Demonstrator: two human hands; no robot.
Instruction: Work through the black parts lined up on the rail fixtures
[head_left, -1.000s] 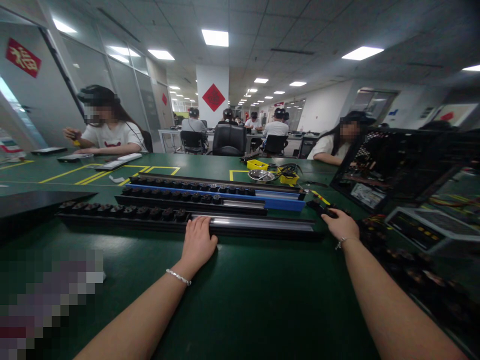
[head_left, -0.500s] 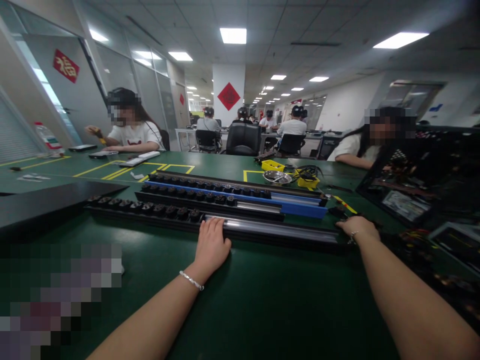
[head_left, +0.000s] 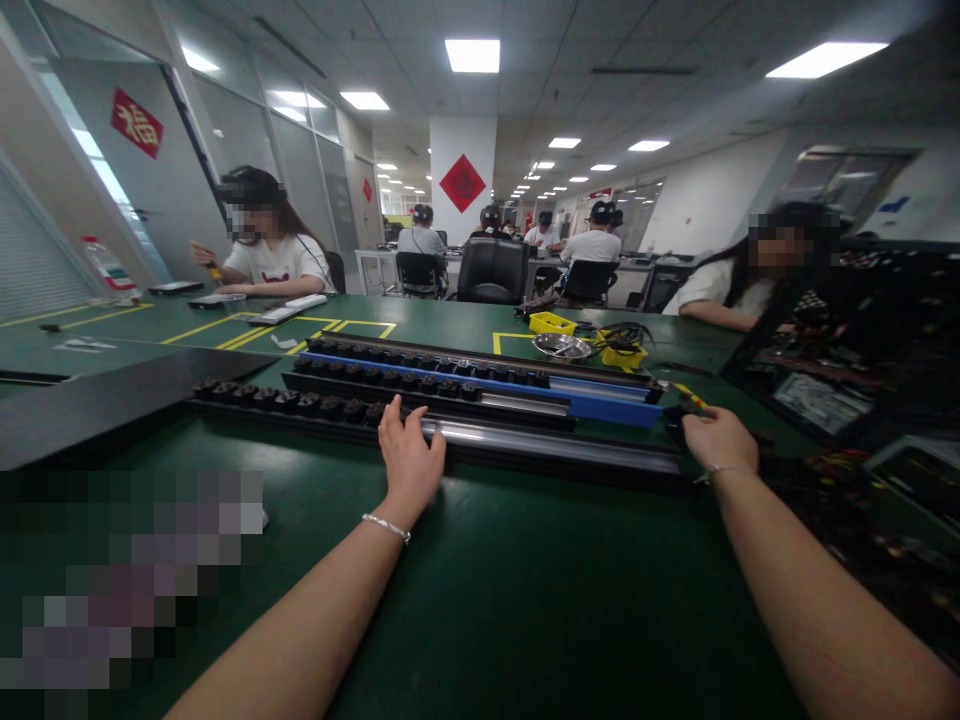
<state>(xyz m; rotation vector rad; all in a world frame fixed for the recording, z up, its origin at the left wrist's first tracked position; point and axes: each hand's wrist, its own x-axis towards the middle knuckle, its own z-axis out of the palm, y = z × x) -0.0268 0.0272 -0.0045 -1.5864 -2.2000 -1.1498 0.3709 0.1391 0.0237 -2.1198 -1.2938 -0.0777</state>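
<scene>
My left hand [head_left: 411, 455] rests at the front black rail [head_left: 555, 450], its fingers spread over the last of the black socket modules [head_left: 330, 407] lined up in the rail's left part. Right of that hand the rail's shiny channel lies bare. Beyond the rail's right end is my right hand [head_left: 720, 440], fingers curled in beside a small dark part [head_left: 673, 425]; what they hold, if anything, I cannot make out. Behind lie a second black rail [head_left: 525, 405] and a blue rail [head_left: 615, 408], both partly filled with similar modules.
Yellow bins [head_left: 551, 323], a round metal dish [head_left: 561, 346] and black cables [head_left: 626, 338] stand behind the rails. A dark open box [head_left: 810, 390] bounds the right side. A grey sloped panel [head_left: 112, 405] lies left. Co-workers sit across the green table [head_left: 450, 318].
My left hand has shifted slightly left and lifted its fingers onto the modules. My right hand has moved a little farther from me, toward the dark part. The view has tilted slightly.
</scene>
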